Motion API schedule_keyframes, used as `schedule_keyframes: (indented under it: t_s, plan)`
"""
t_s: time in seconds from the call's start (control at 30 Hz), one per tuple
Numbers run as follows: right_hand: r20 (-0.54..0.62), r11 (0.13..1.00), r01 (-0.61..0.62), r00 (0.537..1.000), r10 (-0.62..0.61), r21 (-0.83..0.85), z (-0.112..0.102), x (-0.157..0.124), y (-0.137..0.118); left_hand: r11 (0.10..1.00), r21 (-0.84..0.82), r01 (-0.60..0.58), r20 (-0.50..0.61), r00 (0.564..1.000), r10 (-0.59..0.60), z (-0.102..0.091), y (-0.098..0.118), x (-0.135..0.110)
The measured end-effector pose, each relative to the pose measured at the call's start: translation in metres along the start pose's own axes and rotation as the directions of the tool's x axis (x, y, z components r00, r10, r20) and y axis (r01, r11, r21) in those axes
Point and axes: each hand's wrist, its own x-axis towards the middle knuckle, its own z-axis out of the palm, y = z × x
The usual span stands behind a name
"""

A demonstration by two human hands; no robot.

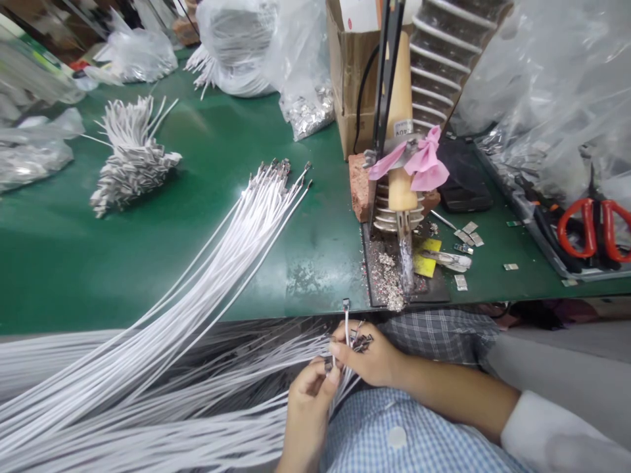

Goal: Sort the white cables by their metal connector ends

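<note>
My right hand [377, 361] is closed around a small bunch of white cables, whose dark connector tips [362, 342] poke out above the fingers. One white cable [346, 322] from it stands upright with a metal plug on top. Beside it, my left hand [310, 397] pinches a cable end [328, 363] between thumb and forefinger; its small connector is partly hidden by the fingertips. Long white cables [236, 427] trail leftward from both hands across the lap. Another fan of cables [207, 276] lies over the green table, connector ends pointing away from me.
On the green table [207, 138] stands a wooden-handled soldering iron [401, 112], tip down over solder crumbs [392, 276], wrapped with pink cloth [428, 161]. Red-handled pliers [582, 230] lie in a right tray. A tied cable bundle [133, 164] and plastic bags [241, 46] sit farther back.
</note>
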Motion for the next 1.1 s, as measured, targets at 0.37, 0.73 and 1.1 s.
schedule_keyframes:
  t_s: [0.37,0.73,1.1]
  plan:
    - [0.117,0.991,0.073,0.989,-0.085,0.109,-0.001,-0.003,-0.003,0.987,-0.157,0.022,-0.175,0.983,-0.049,0.013,0.014,0.005]
    - [0.042,0.983,0.118,0.993,-0.113,-0.142,-0.002,0.0,0.005,0.992,-0.045,0.119,-0.023,0.993,-0.12,0.009,0.014,0.003]
    - [0.0,0.999,-0.001,1.0,0.001,0.045,-0.002,0.0,0.002,0.844,0.518,-0.142,0.201,0.979,0.041,-0.027,0.04,0.006]
